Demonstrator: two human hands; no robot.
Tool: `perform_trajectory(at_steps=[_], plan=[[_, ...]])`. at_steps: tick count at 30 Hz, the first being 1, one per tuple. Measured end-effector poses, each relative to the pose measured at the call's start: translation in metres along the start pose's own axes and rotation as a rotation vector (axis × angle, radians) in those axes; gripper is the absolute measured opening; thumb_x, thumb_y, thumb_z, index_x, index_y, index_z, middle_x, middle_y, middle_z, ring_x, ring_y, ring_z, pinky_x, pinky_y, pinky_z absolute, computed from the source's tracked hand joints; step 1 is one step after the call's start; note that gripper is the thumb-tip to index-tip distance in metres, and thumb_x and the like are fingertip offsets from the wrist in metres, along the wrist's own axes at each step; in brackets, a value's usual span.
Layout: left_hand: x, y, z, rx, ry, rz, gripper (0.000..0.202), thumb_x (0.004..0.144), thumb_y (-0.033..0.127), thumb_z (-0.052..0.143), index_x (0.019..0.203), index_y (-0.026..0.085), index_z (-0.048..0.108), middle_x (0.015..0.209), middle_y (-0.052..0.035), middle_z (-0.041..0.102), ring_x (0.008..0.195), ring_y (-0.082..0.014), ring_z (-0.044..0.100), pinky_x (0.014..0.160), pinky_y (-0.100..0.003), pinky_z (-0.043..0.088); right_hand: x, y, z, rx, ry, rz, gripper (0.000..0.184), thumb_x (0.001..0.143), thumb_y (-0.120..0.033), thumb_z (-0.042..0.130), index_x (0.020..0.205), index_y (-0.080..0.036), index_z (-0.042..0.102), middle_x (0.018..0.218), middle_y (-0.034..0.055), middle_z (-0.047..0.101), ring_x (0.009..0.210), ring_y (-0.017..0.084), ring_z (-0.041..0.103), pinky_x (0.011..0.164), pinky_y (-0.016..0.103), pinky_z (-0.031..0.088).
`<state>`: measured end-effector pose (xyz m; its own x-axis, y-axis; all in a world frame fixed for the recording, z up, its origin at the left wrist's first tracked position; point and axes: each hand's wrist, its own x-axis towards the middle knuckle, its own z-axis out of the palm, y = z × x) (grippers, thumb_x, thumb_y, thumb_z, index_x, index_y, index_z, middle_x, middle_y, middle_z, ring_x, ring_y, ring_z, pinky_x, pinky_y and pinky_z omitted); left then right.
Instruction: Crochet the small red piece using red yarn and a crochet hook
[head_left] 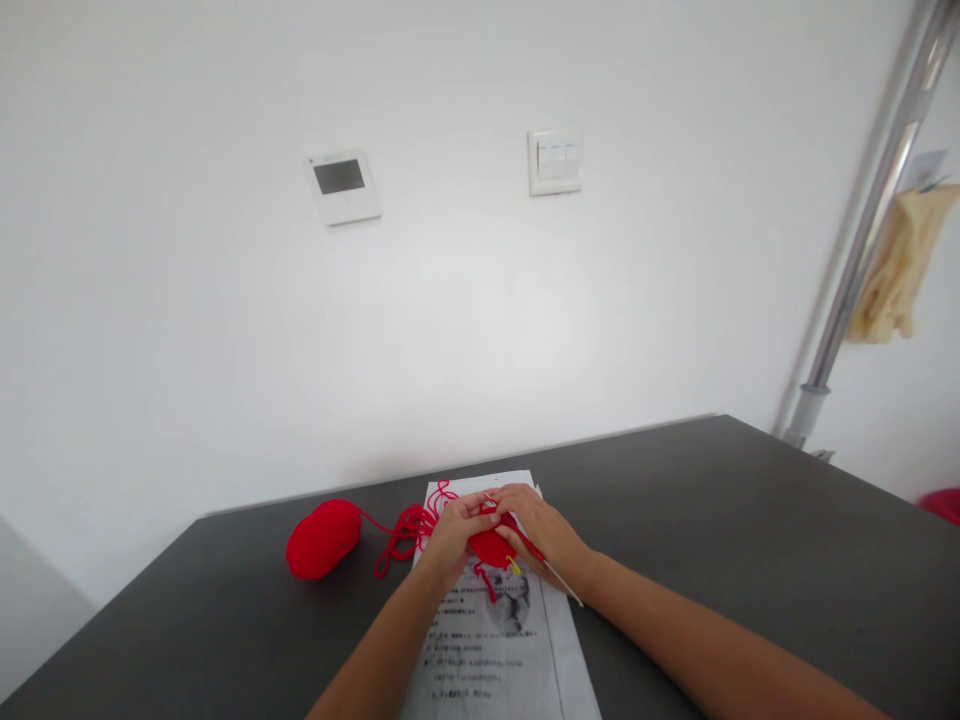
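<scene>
Both hands meet over a small piece of red knitting (491, 548) above a printed paper. My left hand (456, 528) is closed on the knitting's left side, thumb and fingers pinched near its top edge. My right hand (541, 525) is closed round the right side, where a thin knitting needle (562, 583) slants out below the palm toward the wrist. A small yellow stitch marker (514, 566) hangs at the knitting's lower edge, and a red yarn tail (487, 582) dangles beside it. The fingers hide part of the needles and stitches.
A red yarn ball (324, 540) lies to the left, its strand running to loose yarn loops (407, 530) by my left hand. The printed paper (480, 665) lies on the dark table (675, 510). Behind stands a white wall with a switch (556, 160) and a panel (345, 188).
</scene>
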<state>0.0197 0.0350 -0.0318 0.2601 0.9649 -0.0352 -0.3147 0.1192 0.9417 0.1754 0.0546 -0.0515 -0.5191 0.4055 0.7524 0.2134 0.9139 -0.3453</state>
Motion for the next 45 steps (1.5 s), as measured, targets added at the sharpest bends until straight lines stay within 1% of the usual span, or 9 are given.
perform_trajectory(at_steps=[4,8,14,19,24,28,35,39,45], plan=[[-0.002,0.005,-0.012,0.014,-0.086,-0.081,0.040,0.058,0.020,0.076,0.096,0.010,0.067,0.081,-0.0097,0.070,0.067,-0.0161,0.064,0.061,-0.022,0.044,-0.001,0.001,-0.001,0.083,0.014,0.053,0.011,0.087,-0.022,0.048,0.098,-0.020,0.049,0.100,0.0087,0.057,0.098,0.020,0.053,0.086,0.036,0.047],[-0.005,0.011,-0.017,0.021,-0.139,-0.133,0.042,0.057,0.015,0.076,0.098,0.010,0.067,0.084,-0.0102,0.071,0.068,-0.0153,0.064,0.063,-0.021,0.044,0.001,0.001,-0.003,0.166,0.010,0.043,0.008,0.088,-0.025,0.049,0.093,-0.021,0.053,0.096,0.0077,0.060,0.095,0.018,0.055,0.084,0.034,0.047],[-0.005,0.008,-0.019,0.038,-0.169,-0.128,0.043,0.058,0.016,0.076,0.100,0.011,0.067,0.083,-0.0100,0.070,0.069,-0.0155,0.064,0.066,-0.022,0.043,0.001,0.004,-0.006,0.166,-0.064,0.001,0.012,0.089,-0.028,0.050,0.095,-0.020,0.056,0.093,0.0077,0.063,0.092,0.018,0.056,0.082,0.034,0.047],[-0.003,0.008,-0.027,0.074,-0.116,-0.147,0.053,0.057,0.015,0.077,0.107,0.013,0.064,0.075,-0.0066,0.069,0.064,-0.0134,0.061,0.062,-0.021,0.041,0.002,0.003,-0.009,0.103,-0.124,-0.025,0.015,0.090,-0.027,0.047,0.101,-0.020,0.056,0.096,0.0084,0.063,0.095,0.019,0.055,0.085,0.035,0.046],[-0.007,0.017,-0.036,0.082,-0.034,-0.144,0.053,0.056,0.015,0.078,0.107,0.015,0.064,0.069,-0.0018,0.065,0.055,-0.0080,0.055,0.055,-0.019,0.038,0.003,0.001,-0.012,0.141,-0.085,-0.022,0.015,0.090,-0.025,0.048,0.100,-0.019,0.057,0.098,0.0084,0.064,0.097,0.018,0.056,0.086,0.034,0.046],[-0.009,0.020,-0.041,0.070,-0.051,-0.133,0.053,0.057,0.014,0.077,0.108,0.015,0.064,0.068,-0.0023,0.064,0.055,-0.0086,0.054,0.053,-0.019,0.036,0.001,0.002,-0.009,0.253,-0.006,0.067,0.014,0.088,-0.027,0.052,0.095,-0.019,0.061,0.095,0.0078,0.065,0.092,0.018,0.059,0.084,0.032,0.048],[-0.007,0.018,-0.049,0.124,-0.064,-0.172,0.049,0.057,0.013,0.076,0.105,0.015,0.065,0.067,-0.0020,0.064,0.051,-0.0085,0.054,0.051,-0.020,0.035,0.004,-0.002,-0.005,0.431,0.039,0.394,0.019,0.083,-0.034,0.058,0.085,-0.017,0.066,0.082,0.0061,0.068,0.077,0.017,0.063,0.072,0.029,0.049],[-0.009,0.019,-0.051,0.132,-0.075,-0.210,0.048,0.055,0.013,0.077,0.102,0.014,0.067,0.065,-0.0012,0.063,0.051,-0.0082,0.053,0.052,-0.020,0.035,0.007,-0.004,-0.006,0.537,0.031,0.461,0.023,0.081,-0.038,0.059,0.080,-0.016,0.066,0.075,0.0046,0.067,0.071,0.016,0.062,0.067,0.028,0.049],[-0.011,0.020,-0.053,0.115,-0.110,-0.229,0.047,0.054,0.014,0.077,0.100,0.014,0.068,0.062,-0.0006,0.063,0.048,-0.0073,0.051,0.049,-0.019,0.034,0.007,-0.004,-0.004,0.690,0.038,0.518,0.026,0.079,-0.040,0.062,0.078,-0.015,0.066,0.074,0.0049,0.067,0.071,0.016,0.063,0.068,0.029,0.050]])
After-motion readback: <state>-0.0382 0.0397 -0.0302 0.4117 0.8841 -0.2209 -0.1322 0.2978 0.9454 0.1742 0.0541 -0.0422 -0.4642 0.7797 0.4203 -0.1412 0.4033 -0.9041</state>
